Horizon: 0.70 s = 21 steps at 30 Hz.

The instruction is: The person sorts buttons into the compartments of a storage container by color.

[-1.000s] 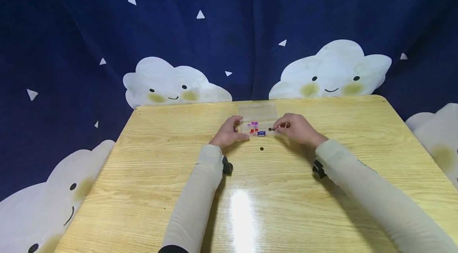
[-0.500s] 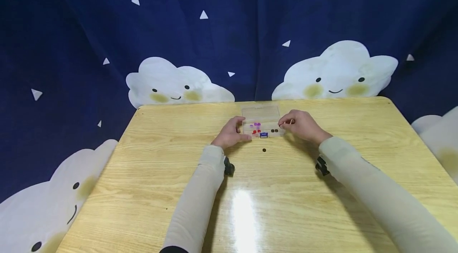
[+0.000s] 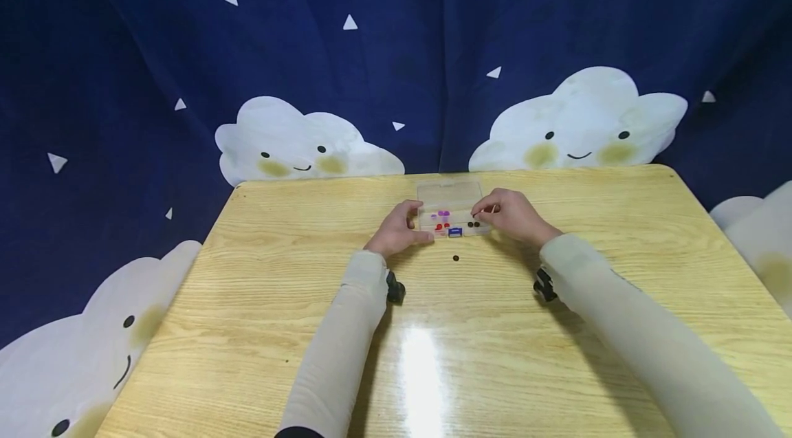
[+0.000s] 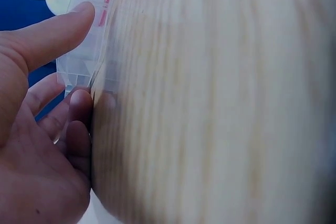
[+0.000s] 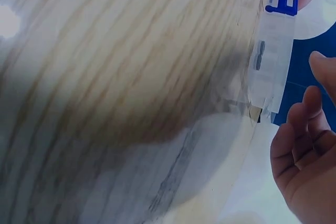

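Head view: clear compartment box [image 3: 450, 199] holds purple, red and dark beads; left hand [image 3: 396, 230] grips its side, right hand [image 3: 509, 216] hovers with fingers loosely curled, empty, above the dark beads [image 3: 474, 224].

You have a clear plastic box [image 3: 449, 211] with a blue clasp [image 3: 455, 232] near the tabletop's far edge; inside it sit purple, red and dark brown beads. One dark bead [image 3: 456, 258] lies on the pale yellow, wood-grained tabletop [image 3: 247, 300]. Your sleeves [image 3: 346, 335] are beige. Behind hangs a navy curtain [image 3: 124, 46] patterned with white smiling clouds and small white triangles.
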Tool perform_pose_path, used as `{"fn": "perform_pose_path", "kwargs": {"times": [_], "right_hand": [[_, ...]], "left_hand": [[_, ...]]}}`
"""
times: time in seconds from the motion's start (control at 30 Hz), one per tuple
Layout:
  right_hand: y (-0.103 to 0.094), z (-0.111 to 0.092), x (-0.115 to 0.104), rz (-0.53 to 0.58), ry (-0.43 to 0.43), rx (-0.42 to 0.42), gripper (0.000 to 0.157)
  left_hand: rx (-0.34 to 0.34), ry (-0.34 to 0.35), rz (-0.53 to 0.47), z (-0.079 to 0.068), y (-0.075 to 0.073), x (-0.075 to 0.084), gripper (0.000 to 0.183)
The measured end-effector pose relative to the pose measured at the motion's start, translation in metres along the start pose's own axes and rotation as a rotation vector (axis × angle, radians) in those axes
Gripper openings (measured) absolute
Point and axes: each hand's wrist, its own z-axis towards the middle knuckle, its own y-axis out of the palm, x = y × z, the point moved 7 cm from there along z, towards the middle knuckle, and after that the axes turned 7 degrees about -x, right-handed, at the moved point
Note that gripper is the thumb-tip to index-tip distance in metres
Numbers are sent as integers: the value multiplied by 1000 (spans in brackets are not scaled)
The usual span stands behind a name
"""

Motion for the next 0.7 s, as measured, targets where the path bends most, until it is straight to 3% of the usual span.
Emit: {"fn": "perform_pose_path", "kwargs": {"times": [0.7], "right_hand": [[8,2,-6,20,52,-35,16]], "left_hand": [[-2,-13,-4,-1,1,2,79]]}}
